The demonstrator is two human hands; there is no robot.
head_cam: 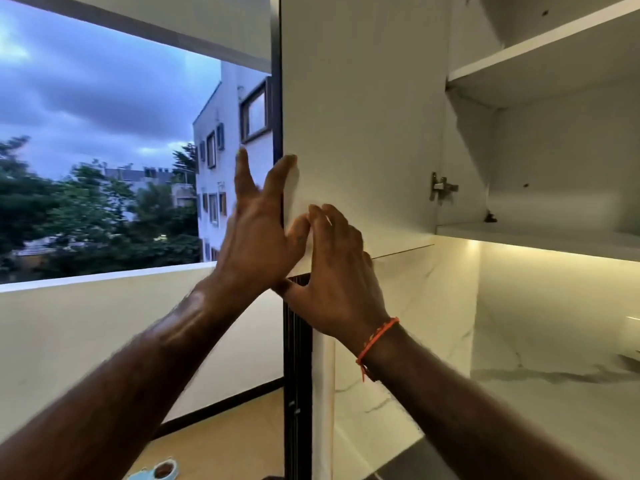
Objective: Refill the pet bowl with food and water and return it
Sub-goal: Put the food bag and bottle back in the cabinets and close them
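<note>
A light blue pet bowl [162,471] with brown food in one cup sits on the floor at the bottom edge of the head view, far below my hands. Both hands are raised to the open white cabinet door [360,116]. My left hand [258,233] straddles the door's left edge with straight fingers, thumb lying on the inner face. Just beside it, my right hand [337,271] touches the door's lower corner with loosely bent fingertips on the face and the thumb under the bottom edge. An orange thread band circles the right wrist.
The wall cabinet [554,140] stands open with bare white shelves and a metal hinge [441,187]. A lit marble backsplash and counter [554,375] lie below it. To the left are a balcony parapet [104,306], a dark door frame [296,375], trees and buildings.
</note>
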